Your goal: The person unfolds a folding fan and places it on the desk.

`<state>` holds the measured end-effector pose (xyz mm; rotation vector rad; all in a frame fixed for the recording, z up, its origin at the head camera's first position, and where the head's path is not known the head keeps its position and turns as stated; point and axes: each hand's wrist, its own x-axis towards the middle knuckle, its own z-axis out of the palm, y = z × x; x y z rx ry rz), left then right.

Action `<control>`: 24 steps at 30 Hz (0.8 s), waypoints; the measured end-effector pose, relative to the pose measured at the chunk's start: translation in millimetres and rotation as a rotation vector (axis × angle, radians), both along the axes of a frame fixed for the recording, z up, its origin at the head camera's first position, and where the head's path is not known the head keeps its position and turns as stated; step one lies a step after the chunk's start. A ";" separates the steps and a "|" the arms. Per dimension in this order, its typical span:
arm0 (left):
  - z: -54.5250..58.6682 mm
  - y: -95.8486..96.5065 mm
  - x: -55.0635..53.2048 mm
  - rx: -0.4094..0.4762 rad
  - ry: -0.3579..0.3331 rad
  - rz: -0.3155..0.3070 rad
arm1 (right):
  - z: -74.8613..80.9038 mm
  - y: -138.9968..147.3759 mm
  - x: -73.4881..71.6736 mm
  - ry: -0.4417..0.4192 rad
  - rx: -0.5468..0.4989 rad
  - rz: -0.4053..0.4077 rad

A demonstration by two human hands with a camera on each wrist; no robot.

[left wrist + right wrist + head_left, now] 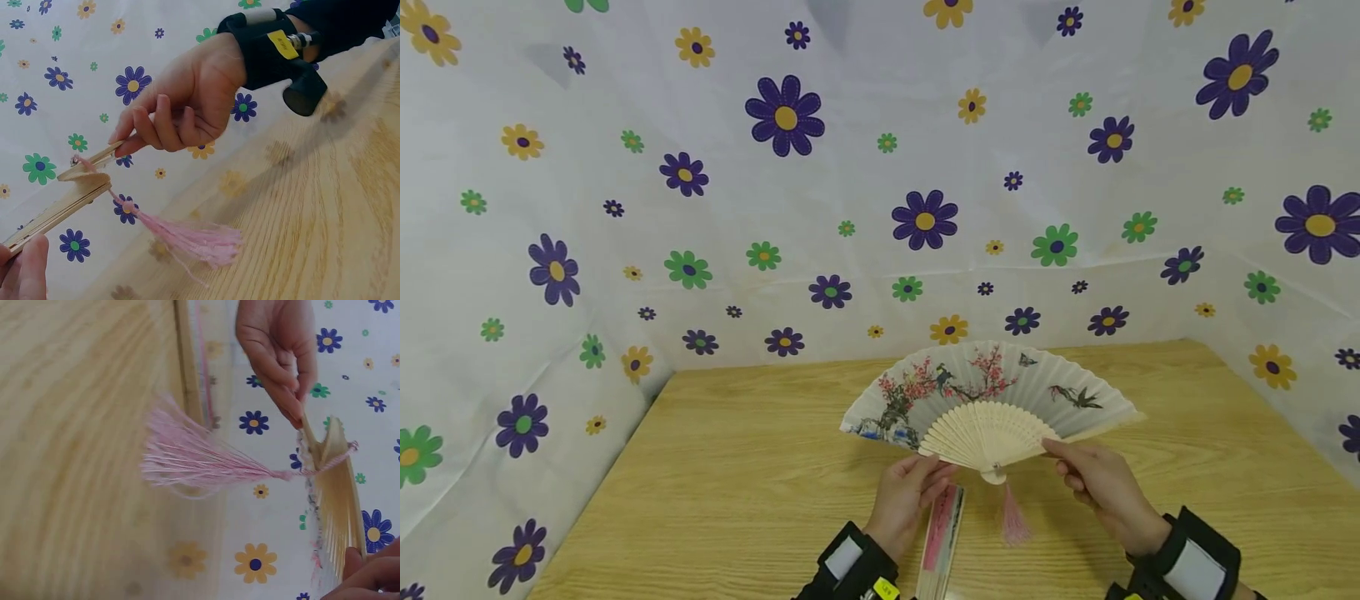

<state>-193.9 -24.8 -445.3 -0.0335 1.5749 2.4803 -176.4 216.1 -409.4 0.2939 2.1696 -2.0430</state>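
Note:
A folding fan (992,396) is spread wide above the table, its pale leaf painted with pink blossoms, birds and a butterfly. My left hand (906,500) pinches the outer rib on the left; my right hand (1105,492) pinches the one on the right. From the pivot hangs a pink tassel (1015,521), large in the left wrist view and also in the right wrist view. Both hands (187,100) hold the fan's pale ribs (56,212) between thumb and fingers. Under my left hand lies a second, folded fan (942,533) with pink and dark edges, partly hidden.
A wood-grain table (737,467) fills the lower part of the head view. White cloth walls (842,183) printed with purple, yellow and green flowers enclose it at the back and both sides.

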 end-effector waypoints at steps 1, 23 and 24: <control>0.1 3.0 -1.0 0.015 0.000 0.003 | -1.4 2.3 0.6 0.005 -0.010 -0.015; -4.3 130.5 -76.7 0.062 -0.280 -0.009 | -17.7 130.2 -60.3 0.020 -0.125 0.120; -6.4 133.5 -76.9 0.049 -0.300 -0.006 | -22.6 133.1 -61.4 0.000 -0.107 0.122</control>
